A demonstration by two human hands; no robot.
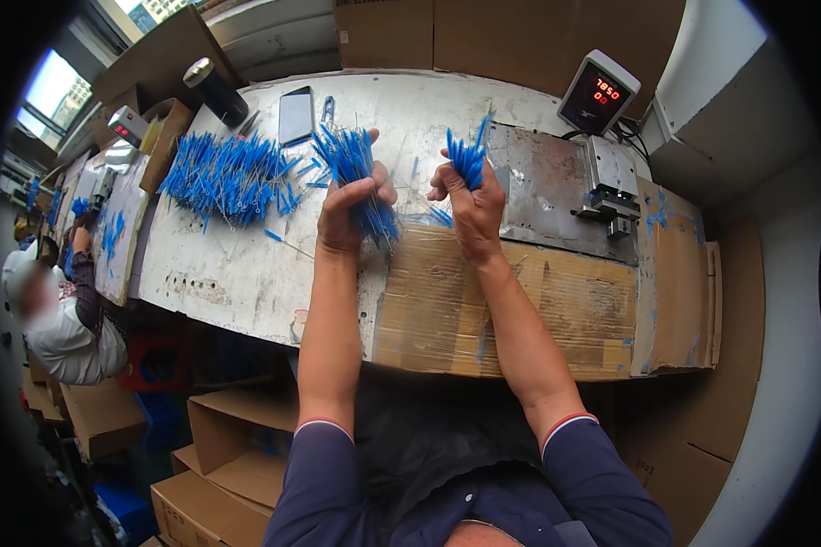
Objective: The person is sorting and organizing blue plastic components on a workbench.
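Note:
My left hand is closed round a thick bundle of thin wire brushes with blue bristles; their wires and blue parts stick out above and below the fingers. To its right, my right hand grips a smaller, tighter bundle of the same blue wire brushes, blue ends pointing up. Both hands are held apart over the middle of the white worktable. A large heap of blue wire brushes lies to the left of my left hand, with a few loose ones around it.
A phone and a dark bottle stand behind the heap. On the right are a metal plate, a small metal fixture and a red-digit display. Cardboard covers the near edge. A co-worker sits far left.

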